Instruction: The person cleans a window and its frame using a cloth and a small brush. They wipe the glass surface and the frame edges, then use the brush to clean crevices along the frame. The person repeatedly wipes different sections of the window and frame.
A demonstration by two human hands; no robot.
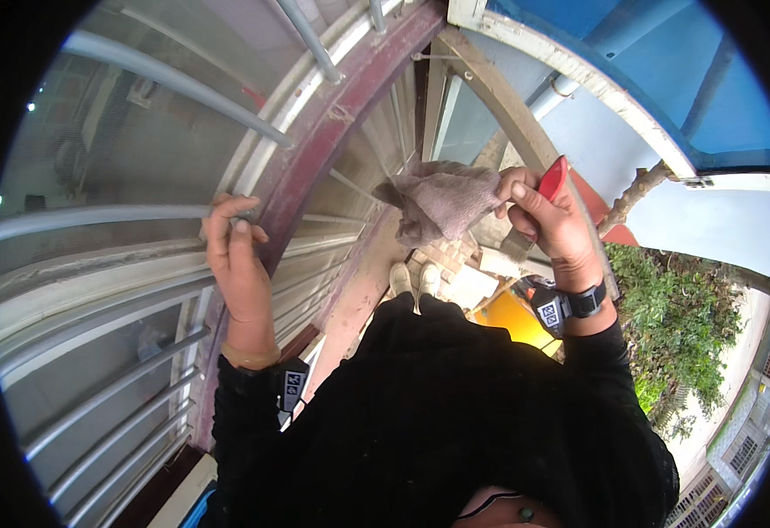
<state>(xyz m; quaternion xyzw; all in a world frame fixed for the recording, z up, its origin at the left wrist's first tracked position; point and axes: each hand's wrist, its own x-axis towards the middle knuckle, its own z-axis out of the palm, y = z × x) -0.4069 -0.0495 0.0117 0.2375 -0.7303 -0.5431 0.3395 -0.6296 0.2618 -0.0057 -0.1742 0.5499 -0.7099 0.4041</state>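
On the left, my left hand point(236, 264) rests with bent fingers at the end of a grey metal window bar point(101, 218), beside the dark red window frame point(305, 185). My right hand point(550, 218) is raised at centre right. It grips a red-ended tool point(554, 178) whose lower part is hidden by the fingers. A greyish-pink cloth point(447, 201) is bunched at the fingertips of that hand and hangs toward the window frame. A dark, flat tip point(388, 195) shows at the cloth's far side; what it belongs to is unclear.
Barred windows with mesh fill the left. Above right is an open casement frame point(576, 66) with blue glass, near a wooden post point(503, 99). Below are my shoes point(429, 280) by a ledge point(358, 277), a yellow object point(510, 317), a branch point(635, 198) and green bushes point(675, 323).
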